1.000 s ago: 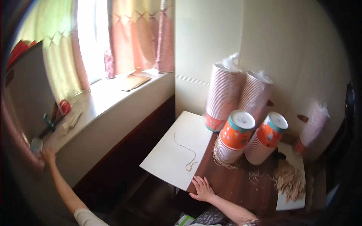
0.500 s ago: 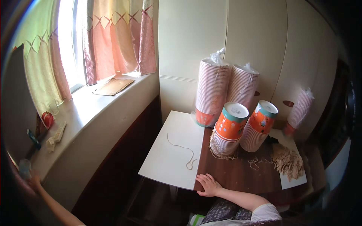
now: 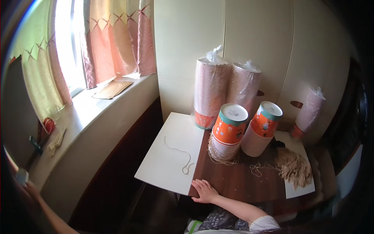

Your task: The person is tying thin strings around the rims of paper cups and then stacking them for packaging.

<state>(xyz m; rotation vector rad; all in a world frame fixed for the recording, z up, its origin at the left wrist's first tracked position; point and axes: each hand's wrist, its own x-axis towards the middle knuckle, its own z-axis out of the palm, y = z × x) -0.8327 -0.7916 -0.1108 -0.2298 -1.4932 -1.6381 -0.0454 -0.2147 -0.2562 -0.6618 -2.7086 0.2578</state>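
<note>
At the far left, beside the windowsill, my left hand (image 3: 32, 191) is closed on a small pale grey, blocky thing (image 3: 22, 176), blurred near the picture's rim. My right hand (image 3: 205, 192) lies on the near edge of the table (image 3: 230, 183), palm down, fingers spread, holding nothing. Just beyond it, a loose piece of string (image 3: 179, 151) with a small loop curls on the white part of the tabletop. Two upside-down stacks of orange and teal paper cups stand further back: the left stack (image 3: 230, 128) has string around its base, the right stack (image 3: 263, 126) stands beside it.
Taller bagged cup stacks (image 3: 210, 89) stand behind, another (image 3: 309, 111) at the far right. A bundle of brown fibres (image 3: 294, 167) lies on the table's right. The windowsill (image 3: 83, 113) holds flat cardboard (image 3: 113, 89), a red item (image 3: 49, 124) and a pale strip (image 3: 57, 141).
The view has turned slightly right, so the table appears further left. My left hand has shifted a little left and down with the grey thing. My right hand stays on the table edge.
</note>
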